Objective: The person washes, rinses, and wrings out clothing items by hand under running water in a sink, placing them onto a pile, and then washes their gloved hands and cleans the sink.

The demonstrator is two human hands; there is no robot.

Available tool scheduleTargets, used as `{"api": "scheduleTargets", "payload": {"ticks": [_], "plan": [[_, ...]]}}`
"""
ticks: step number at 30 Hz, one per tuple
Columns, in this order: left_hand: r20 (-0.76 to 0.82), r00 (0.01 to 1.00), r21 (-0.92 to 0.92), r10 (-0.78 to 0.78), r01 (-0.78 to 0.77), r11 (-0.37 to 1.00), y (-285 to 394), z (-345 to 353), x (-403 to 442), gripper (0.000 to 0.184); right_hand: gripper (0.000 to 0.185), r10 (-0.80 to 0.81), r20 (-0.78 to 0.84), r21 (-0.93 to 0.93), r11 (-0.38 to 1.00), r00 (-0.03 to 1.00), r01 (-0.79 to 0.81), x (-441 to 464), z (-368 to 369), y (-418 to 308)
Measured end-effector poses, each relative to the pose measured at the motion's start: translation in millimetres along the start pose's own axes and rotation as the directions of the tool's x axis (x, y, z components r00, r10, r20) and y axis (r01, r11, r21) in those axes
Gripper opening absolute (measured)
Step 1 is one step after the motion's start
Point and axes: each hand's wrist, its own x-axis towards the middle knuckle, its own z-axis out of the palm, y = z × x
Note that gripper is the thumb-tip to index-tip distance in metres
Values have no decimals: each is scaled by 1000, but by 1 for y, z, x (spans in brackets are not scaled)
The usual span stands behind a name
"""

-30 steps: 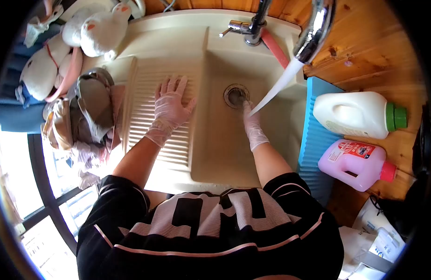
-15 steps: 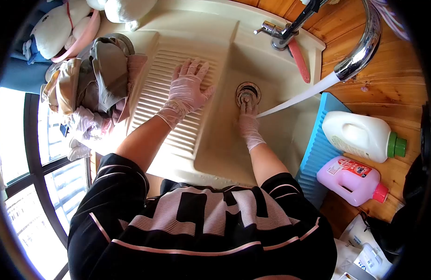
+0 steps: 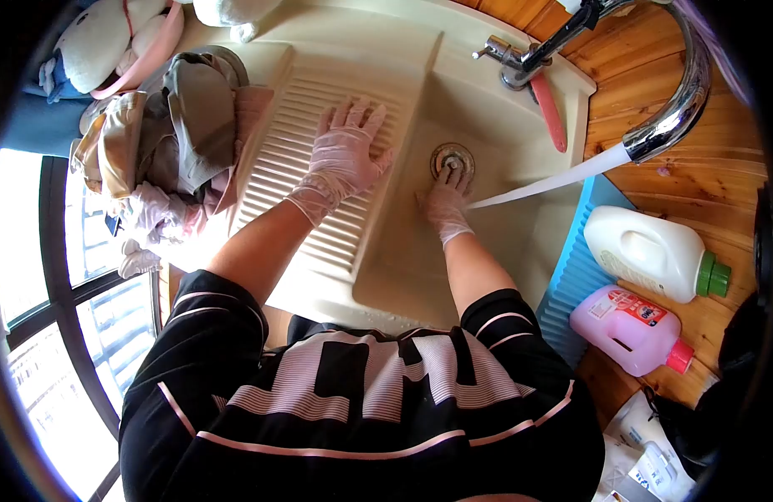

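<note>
My left hand (image 3: 345,159), in a thin translucent glove, lies flat with fingers spread on the ribbed washboard (image 3: 273,180) of the cream sink. Down in the basin (image 3: 403,268), my right hand (image 3: 449,201), gloved too, reaches forward with its fingers stretched out over the round metal drain stopper (image 3: 459,157). Its fingertips touch the stopper near the middle knob. A stream of water (image 3: 554,182) runs from the curved chrome faucet (image 3: 667,130) and meets the basin beside my right hand.
Left of the washboard lies a pile of clothes (image 3: 198,117). Plush toys (image 3: 102,46) sit behind it. A red-handled object (image 3: 548,113) rests by the faucet base. On the right stand a blue washboard (image 3: 570,259), a white bottle (image 3: 646,251) with green cap and a pink bottle (image 3: 625,326).
My right hand has shifted slightly on the drain, and the stopper now looks flatter, with less dark gap around it. My left hand stays on the washboard. The view has moved a little.
</note>
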Motion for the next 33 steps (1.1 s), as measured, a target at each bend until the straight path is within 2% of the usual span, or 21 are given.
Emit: {"api": "scheduleTargets", "payload": {"ticks": [2,5,8,9,10,11,12,13,14,17,20,23,24,26,27,28,31,33], "plan": [[-1,1000,-2,-4,4,1000,1,0,0,69,87,-6,31,-30,1000,1000,7,0,-6,0],[4,1000,-2,-9,9,1000,0,0,1,69,77,-39,-40,-6,999,998,39,-2,-4,3],[9,1000,4,-6,6,1000,0,1,1,68,62,-30,-110,196,979,993,52,5,-2,11],[7,1000,5,-5,5,1000,0,2,1,68,54,6,-94,507,861,996,43,11,14,20],[1,1000,-1,-9,9,1000,-1,1,1,68,47,33,-69,761,648,997,31,23,40,33],[-6,1000,-10,-14,14,1000,0,2,1,67,40,49,-39,930,366,998,18,23,41,35],[-13,1000,-22,-21,20,1000,0,2,1,67,34,120,97,991,85,988,-108,22,41,42],[-22,1000,-20,-19,18,1000,1,4,0,67,29,149,246,955,-207,958,-213,4,23,45],[-30,999,-15,-13,13,1000,0,6,1,67,24,133,391,826,-488,911,-283,-9,11,48],[-8,1000,-19,-26,26,999,1,-1,1,67,10,-130,413,692,-598,902,-403,-8,0,66],[58,996,-56,-66,70,996,4,-11,7,67,13,-159,363,666,-646,918,-374,-17,-32,66],[162,972,-199,-169,200,959,19,-19,22,67,16,-196,168,767,-590,966,-253,-18,-62,71],[202,958,-257,-205,254,933,28,-22,34,66,17,-131,155,809,-553,979,-202,-18,-73,70],[-36,994,-629,-100,56,775,48,-7,66,65,22,-135,82,864,-484,987,-138,-10,-79,81],[-3,995,-670,-101,73,739,64,-16,82,65,24,-140,51,890,-443,989,-108,-9,-80,87],[30,994,-709,-102,94,699,79,-30,95,65,29,-69,7,925,-378,998,-33,-12,-79,86],[272,954,-746,-123,290,600,101,-71,124,56,30,-16,98,934,-343,995,-98,-32,-85,87],[230,968,-749,-97,240,617,106,-60,131,55,30,0,158,913,-382,987,-146,-34,-78,86]]}}
